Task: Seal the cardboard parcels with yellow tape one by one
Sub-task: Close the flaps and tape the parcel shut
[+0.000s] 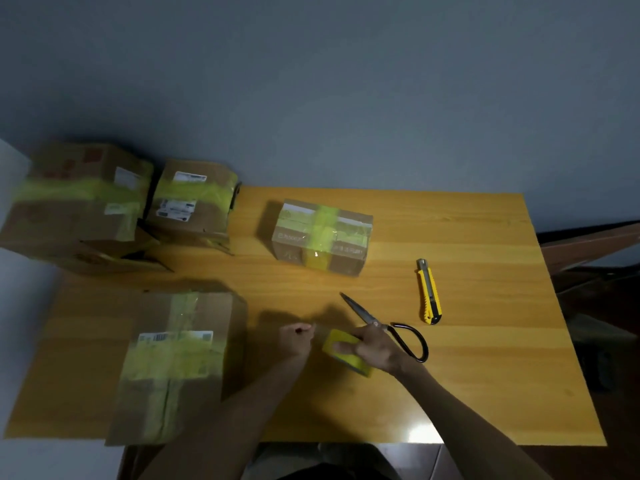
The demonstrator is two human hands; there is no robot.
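Two hands work our tape roll (343, 353) at the near middle of the table (485, 375), with four taped boxes around.
Our right hand (377, 351) curls its fingers round the yellow roll and grips it, while our left hand (296, 341), just beside it, pinches what looks like the loose end, a faint strip running back to the roll. Whether the roll touches the table we cannot tell. To the left stands the nearest box (173, 368), banded in yellow. Behind our right hand lie the scissors (391, 329), with a yellow knife (429, 292) beyond them to the right. Farther back sits a small box (320, 237) crossed with tape, and at the far left two more boxes (76, 202), (192, 206).
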